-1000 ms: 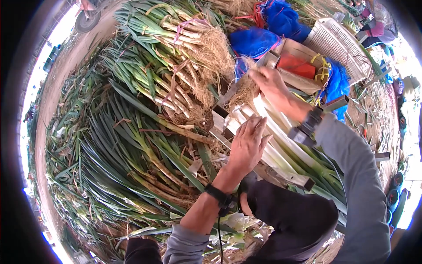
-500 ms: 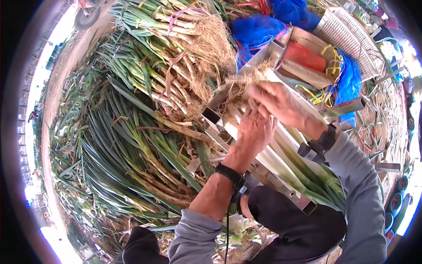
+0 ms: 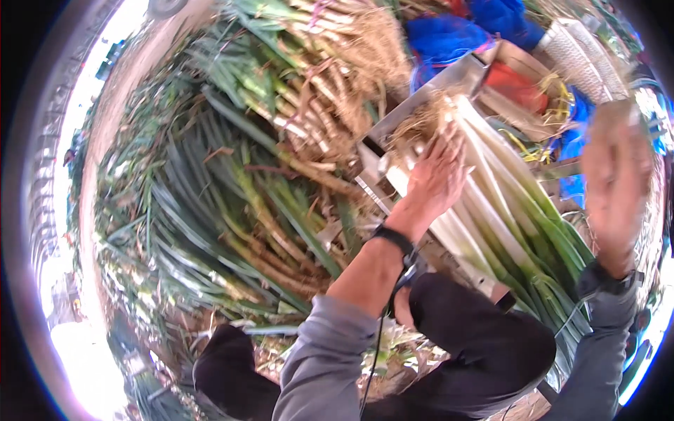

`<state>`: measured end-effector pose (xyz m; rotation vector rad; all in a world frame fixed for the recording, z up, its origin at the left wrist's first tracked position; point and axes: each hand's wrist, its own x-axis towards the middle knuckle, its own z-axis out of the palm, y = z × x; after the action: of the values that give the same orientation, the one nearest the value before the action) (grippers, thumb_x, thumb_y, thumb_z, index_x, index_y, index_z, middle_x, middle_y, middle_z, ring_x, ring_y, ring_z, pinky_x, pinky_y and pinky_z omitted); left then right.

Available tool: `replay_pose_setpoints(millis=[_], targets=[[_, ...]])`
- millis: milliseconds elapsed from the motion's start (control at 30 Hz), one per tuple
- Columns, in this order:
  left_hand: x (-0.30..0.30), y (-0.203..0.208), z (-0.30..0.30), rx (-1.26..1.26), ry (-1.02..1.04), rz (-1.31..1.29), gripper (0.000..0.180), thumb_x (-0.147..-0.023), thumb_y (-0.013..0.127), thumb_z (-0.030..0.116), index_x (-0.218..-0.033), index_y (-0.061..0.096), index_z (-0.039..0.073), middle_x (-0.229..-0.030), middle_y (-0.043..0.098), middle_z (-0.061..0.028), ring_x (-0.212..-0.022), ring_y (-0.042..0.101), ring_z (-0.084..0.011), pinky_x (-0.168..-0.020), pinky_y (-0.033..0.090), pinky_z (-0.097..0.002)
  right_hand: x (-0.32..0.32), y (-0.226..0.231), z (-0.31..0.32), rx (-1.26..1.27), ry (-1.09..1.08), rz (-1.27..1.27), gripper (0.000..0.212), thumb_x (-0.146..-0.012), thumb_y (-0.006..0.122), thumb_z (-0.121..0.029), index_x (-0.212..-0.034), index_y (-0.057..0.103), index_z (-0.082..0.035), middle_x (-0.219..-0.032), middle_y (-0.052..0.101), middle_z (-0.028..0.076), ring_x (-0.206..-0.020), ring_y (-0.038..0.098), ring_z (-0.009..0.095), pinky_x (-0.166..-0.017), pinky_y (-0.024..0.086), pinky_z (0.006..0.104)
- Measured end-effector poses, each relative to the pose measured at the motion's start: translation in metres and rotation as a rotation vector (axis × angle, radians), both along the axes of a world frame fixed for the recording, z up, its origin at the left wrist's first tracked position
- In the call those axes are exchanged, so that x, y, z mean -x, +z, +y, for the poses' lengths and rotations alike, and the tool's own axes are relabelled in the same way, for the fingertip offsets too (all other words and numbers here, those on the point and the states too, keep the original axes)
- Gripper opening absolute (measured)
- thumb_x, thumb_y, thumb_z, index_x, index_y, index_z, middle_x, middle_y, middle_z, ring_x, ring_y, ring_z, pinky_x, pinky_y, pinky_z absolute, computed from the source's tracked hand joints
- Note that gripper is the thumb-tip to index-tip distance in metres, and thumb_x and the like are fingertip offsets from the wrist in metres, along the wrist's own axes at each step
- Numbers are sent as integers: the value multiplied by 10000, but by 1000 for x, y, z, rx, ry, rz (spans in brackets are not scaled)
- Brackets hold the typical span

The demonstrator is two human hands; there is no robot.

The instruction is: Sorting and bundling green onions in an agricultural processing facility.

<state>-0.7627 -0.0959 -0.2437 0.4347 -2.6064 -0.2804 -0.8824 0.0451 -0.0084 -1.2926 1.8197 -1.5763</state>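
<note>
Long green onions [image 3: 502, 189] with white stalks lie in a metal rack [image 3: 407, 119], their roots [image 3: 425, 119] at its far end and their green leaves towards my knee. My left hand [image 3: 439, 172] rests on the white stalks just below the roots, fingers stretched out and lying flat, gripping nothing. Off to the right, my right hand [image 3: 616, 179] is raised apart from the onions. Motion smears its fingers, and nothing can be made out in it.
Unsorted green onions [image 3: 210, 203] are heaped at the left, with root-ended bundles [image 3: 330, 77] behind. Beyond the rack are a cardboard box [image 3: 547, 123] with something red inside, yellow ties [image 3: 554, 91], blue netting [image 3: 446, 42] and a white crate [image 3: 576, 59].
My right hand has left the onions and swung to the right. My left hand has flattened over the stalks. The whole view has shifted slightly.
</note>
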Motion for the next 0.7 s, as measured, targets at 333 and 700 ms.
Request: replay_pose_setpoints(millis=[333, 700], targets=[[-248, 87, 79, -696, -9, -102, 325, -919, 647, 184, -1193, 649, 10, -1147, 649, -183, -1036, 642, -345, -948, 513, -417, -135, 29, -11, -368, 481, -186, 294, -1011, 532, -175, -1251, 593, -18, -932, 680, 93, -530, 550, 105, -447, 418, 241], [-549, 191, 54, -1358, 818, 700, 384, -1020, 579, 283, -1271, 611, -7, -1082, 717, -141, -999, 699, -200, -907, 562, -340, -306, -48, -80, -537, 1203, 592, 429, -981, 590, -340, -1147, 620, 55, -1079, 656, 271, -975, 682, 365, -795, 549, 472]])
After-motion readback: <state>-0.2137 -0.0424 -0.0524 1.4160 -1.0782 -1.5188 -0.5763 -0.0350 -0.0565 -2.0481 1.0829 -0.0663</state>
